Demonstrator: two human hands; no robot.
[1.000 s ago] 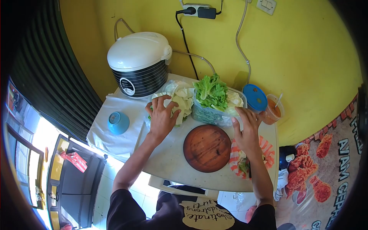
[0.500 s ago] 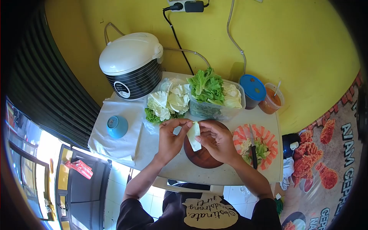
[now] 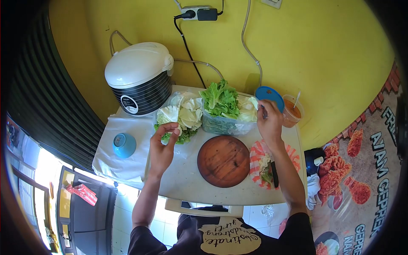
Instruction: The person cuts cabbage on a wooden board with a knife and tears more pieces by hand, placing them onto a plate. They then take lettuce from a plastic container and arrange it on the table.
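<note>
My left hand (image 3: 162,146) is in front of the pile of pale cabbage leaves (image 3: 189,114), which rests on green lettuce in a plastic bag. Its thumb and forefinger are pinched around a small pale cabbage piece (image 3: 179,130). Over at the clear container (image 3: 227,126), my right hand (image 3: 270,123) grips a pale cabbage leaf (image 3: 254,102) at the container's right end. Green lettuce (image 3: 220,98) and more cabbage fill this container. Between my arms lies a round wooden board (image 3: 223,161). A knife (image 3: 275,174) rests on the red-and-white plate of cut vegetables (image 3: 256,163), partly hidden by my right forearm.
A rice cooker (image 3: 140,78) stands at the back left, with a blue bowl (image 3: 124,145) upside down on white sheets before it. A blue-lidded tub (image 3: 272,97) and a cup of orange sauce (image 3: 292,112) stand at the back right, against the yellow wall.
My hands have parted from above the board, where both held a cabbage piece. The left has moved to the bagged cabbage, the right up to the container. The view has shifted slightly.
</note>
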